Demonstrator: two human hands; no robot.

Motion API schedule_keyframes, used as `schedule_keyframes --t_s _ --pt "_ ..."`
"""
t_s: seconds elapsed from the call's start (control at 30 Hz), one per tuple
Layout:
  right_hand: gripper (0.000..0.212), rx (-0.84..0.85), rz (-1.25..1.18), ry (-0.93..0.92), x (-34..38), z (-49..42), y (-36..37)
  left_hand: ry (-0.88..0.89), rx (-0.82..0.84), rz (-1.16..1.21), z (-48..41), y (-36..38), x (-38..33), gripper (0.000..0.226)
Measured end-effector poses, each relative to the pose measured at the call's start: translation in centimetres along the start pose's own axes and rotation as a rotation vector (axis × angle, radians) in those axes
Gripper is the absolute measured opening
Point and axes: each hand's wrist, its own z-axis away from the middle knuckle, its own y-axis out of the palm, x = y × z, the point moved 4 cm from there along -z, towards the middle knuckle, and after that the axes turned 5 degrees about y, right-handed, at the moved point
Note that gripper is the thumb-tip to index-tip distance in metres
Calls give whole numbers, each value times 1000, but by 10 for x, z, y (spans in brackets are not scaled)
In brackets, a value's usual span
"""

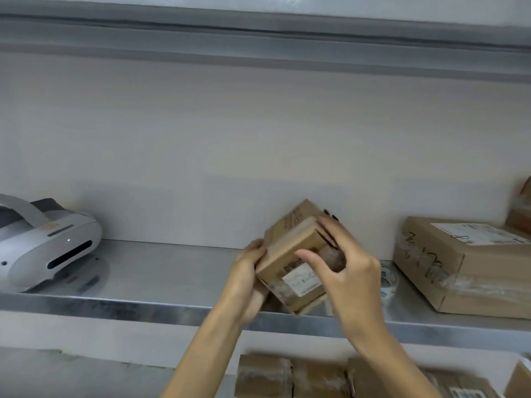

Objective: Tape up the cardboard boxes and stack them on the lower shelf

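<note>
We've got the small box (291, 255) tilted over the front edge of the shelf (120, 307). Open metal to its left, big box (459, 271) off right. Our left hand (248, 278) grips underneath, right hand (349, 272) curls over the top.

Single head-worn wide-angle camera, close in on a grey metal shelf (129, 304).
It looks forward and slightly down across the shelf to the pale flat back wall (258, 139). The grey underside of an upper shelf (258, 38) edges the top, and what seems the lower shelf (86, 374) lies blurred along the bottom.
</note>
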Motion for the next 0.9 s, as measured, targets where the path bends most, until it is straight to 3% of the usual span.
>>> schedule_keyframes --t_s 0.07,0.13,0.2,0.27,0.33,0.4,0.63,0.8,0.9 --pt "60 155 127 -133 14 -9 7 3 -45 -146 4 -7 8 40" --pt "59 329 210 -258 26 -12 20 128 -101 -356 2 -17 -1 54" --pt "53 394 222 -325 32 -16 27 319 -23 -416 4 -15 -18 50" --pt "49 416 187 -338 33 -19 28 385 121 -421 7 -3 -26 57" --pt "50 401 145 -327 29 -19 24 388 196 -384 10 7 -23 50" --pt "54 354 136 -322 24 -17 21 437 162 -353 11 13 -22 35" --pt "61 49 271 -230 12 7 20 466 83 -376 2 9 -26 43" --pt "67 23 -78 158 3 22 24 490 39 -313 7 1 -26 40" --pt "52 52 -97 66 8 18 22 433 49 -147 7 -8 -23 42"
